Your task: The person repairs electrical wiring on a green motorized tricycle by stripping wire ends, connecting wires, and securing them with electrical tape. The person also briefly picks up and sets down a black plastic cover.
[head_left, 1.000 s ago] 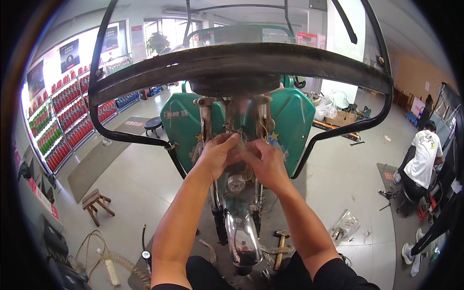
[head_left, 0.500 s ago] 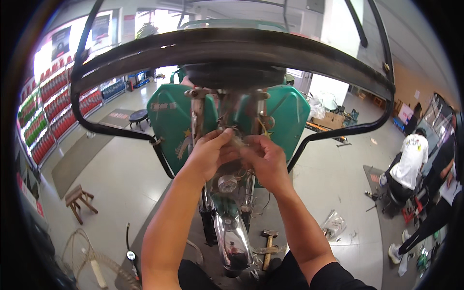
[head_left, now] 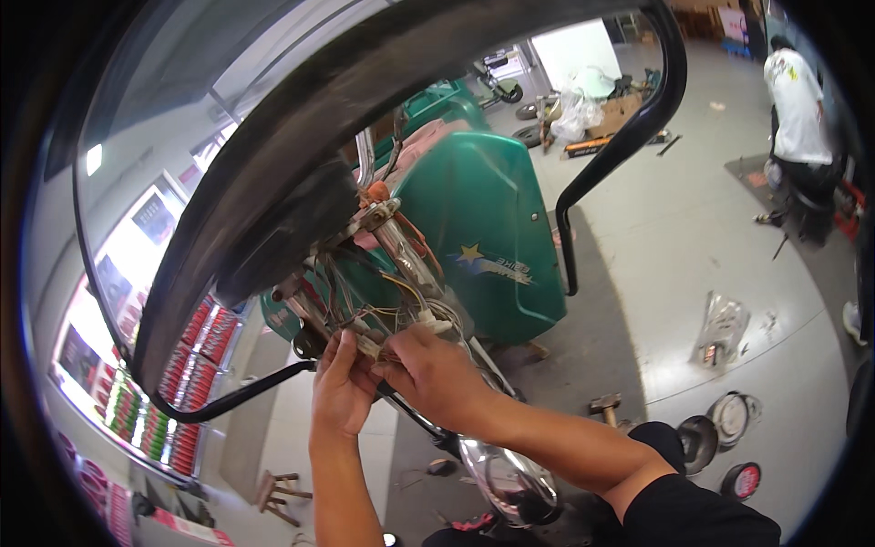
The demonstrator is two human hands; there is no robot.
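Now my left hand and my right hand both pinch the small white plastic wire connector between them, just below the chrome fork tube of the green scooter, nearer my left fingers.
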